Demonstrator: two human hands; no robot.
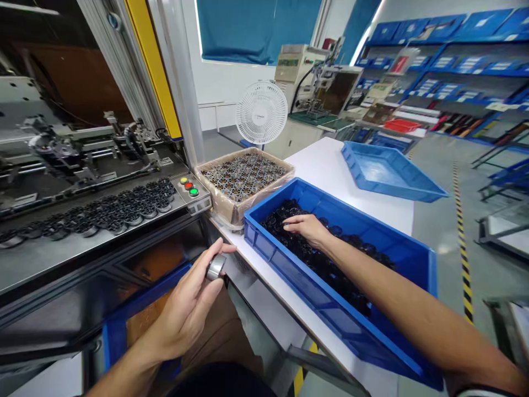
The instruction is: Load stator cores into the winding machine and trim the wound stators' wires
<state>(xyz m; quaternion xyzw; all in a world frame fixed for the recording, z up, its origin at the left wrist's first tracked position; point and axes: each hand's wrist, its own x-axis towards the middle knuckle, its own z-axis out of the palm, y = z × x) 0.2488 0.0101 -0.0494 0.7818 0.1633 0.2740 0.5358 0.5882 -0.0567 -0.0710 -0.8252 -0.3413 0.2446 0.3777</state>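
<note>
My left hand is closed on a shiny metal ring, gripped between thumb and fingers in front of the workbench. Inside the deep blue bin, my right hand is at the far left part of a pile of small black plastic parts. Its thumb and forefinger pinch together at a black part; the fingertips partly hide its shape. My right forearm crosses over the bin and covers some of the pile.
Black-and-metal rings stand in rows on the machine's metal ledge, left of a button panel. A plastic-lined carton of metal-and-copper pieces adjoins the bin. A shallow blue tray lies on the white table; a fan stands behind.
</note>
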